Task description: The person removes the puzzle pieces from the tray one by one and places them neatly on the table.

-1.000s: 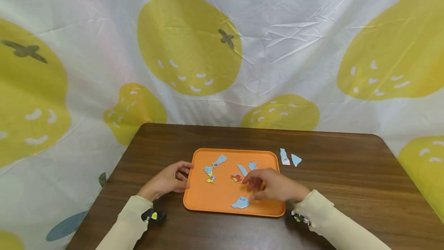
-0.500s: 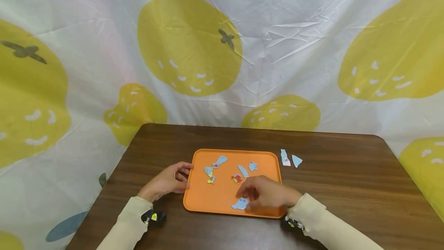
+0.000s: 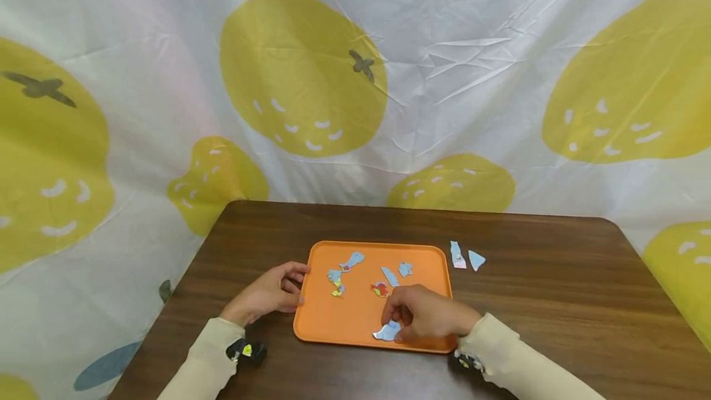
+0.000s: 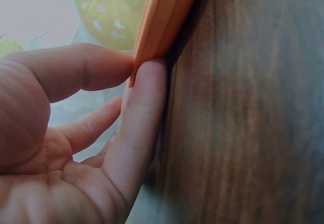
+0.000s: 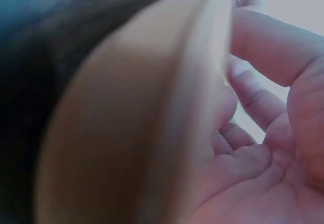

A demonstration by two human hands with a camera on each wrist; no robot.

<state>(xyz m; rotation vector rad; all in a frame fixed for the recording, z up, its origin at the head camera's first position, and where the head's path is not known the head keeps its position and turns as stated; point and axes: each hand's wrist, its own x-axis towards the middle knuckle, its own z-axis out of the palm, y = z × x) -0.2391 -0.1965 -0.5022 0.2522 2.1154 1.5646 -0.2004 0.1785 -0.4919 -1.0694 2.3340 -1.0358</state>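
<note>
An orange tray [image 3: 333, 320] lies on the dark wooden table. My left hand [image 3: 271, 291] holds its left rim, thumb over the edge and a finger against the outer wall [image 4: 164, 19] in the left wrist view. At the tray's front right, my right hand [image 3: 426, 313] pinches the right end of a light blue paper piece [image 3: 386, 331], which catches the light. The right wrist view shows the curled right hand [image 5: 258, 148] beyond the blurred tray rim [image 5: 116, 133]; the piece is hidden there.
Other cut picture pieces lie on the tray: a red one [image 3: 380, 289], a blue strip [image 3: 390, 276], a small blue one [image 3: 405, 269] and a joined group [image 3: 336, 277] at left. A blue-and-pink strip [image 3: 458, 255] and a blue triangle [image 3: 476, 259] lie right of the tray.
My right hand has moved down and slightly left from beside the red piece to the front blue piece and taken its right end. The left hand stays on the rim.
</note>
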